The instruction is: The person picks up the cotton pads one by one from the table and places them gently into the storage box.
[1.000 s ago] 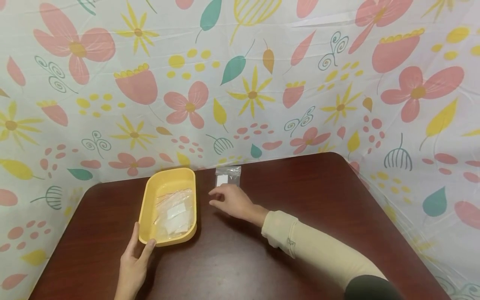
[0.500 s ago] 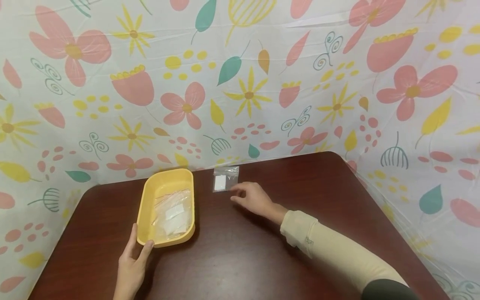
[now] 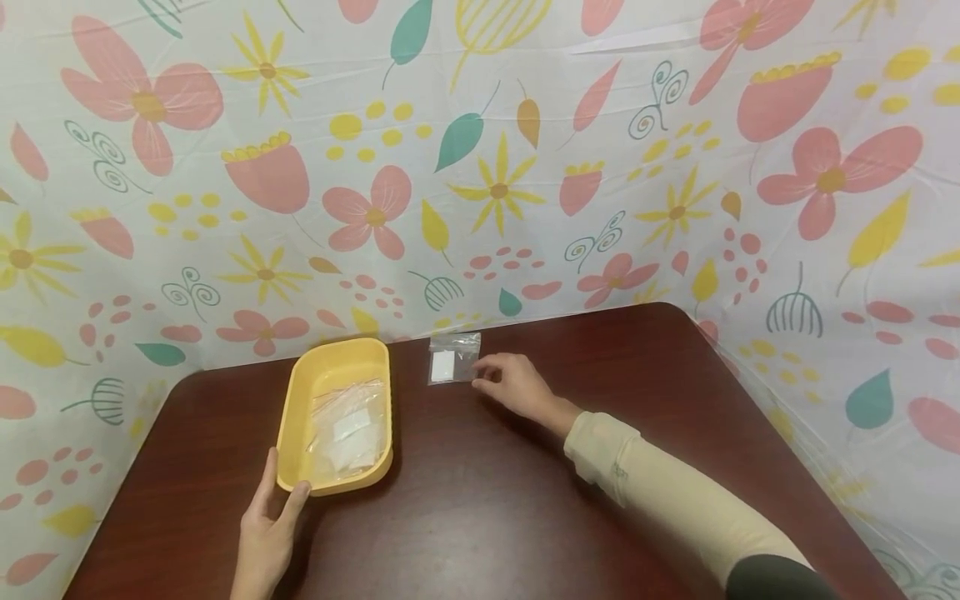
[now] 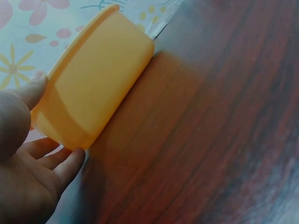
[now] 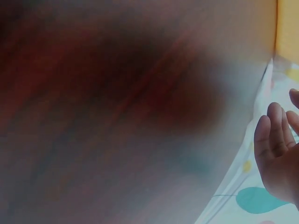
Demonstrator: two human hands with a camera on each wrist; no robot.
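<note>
A yellow plastic tray lies on the table at left centre, holding several clear zip bags with white labels. My left hand grips its near left corner. In the left wrist view the thumb is at the rim and other fingers lie against the lower side. A small clear zip bag with a white label lies flat near the table's back edge. My right hand is at its right edge, fingers loosely bent; whether the fingertips touch it I cannot tell.
The dark red-brown wooden table has rounded back corners. A white curtain printed with flowers and leaves hangs right behind it and along both sides.
My right hand has drawn back to the right from over the small zip bag, uncovering it, then edged slightly up beside it. The left hand and tray stay in place.
</note>
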